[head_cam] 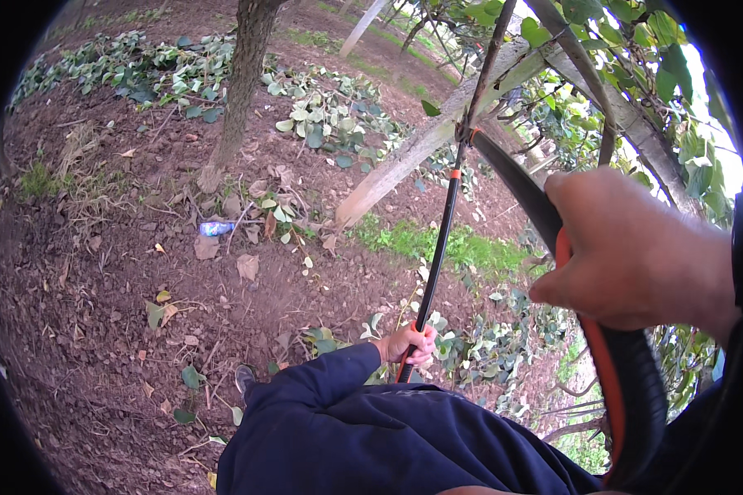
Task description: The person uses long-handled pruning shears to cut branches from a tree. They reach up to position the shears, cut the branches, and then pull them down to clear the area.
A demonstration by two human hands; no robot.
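Observation:
Long-handled loppers (441, 247) with black handles and orange trim spread in front of me. My left hand (412, 344) is wrapped around the lower grip of one handle. Nearer the camera, my right hand (631, 247) is closed on the other handle (523, 182), whose ribbed grip (638, 371) runs on below the fist. The lopper head (464, 131) is up at a thin brown branch (489, 59). From here I cannot tell how far the blades enclose it.
A slanting concrete post (402, 158) stands behind the loppers. To its left rises a tree trunk (241, 86). Cut leafy vines (328, 114) lie on the reddish soil (117, 322), near a small plastic bottle (215, 229). Leafy branches (669, 68) hang at the upper right.

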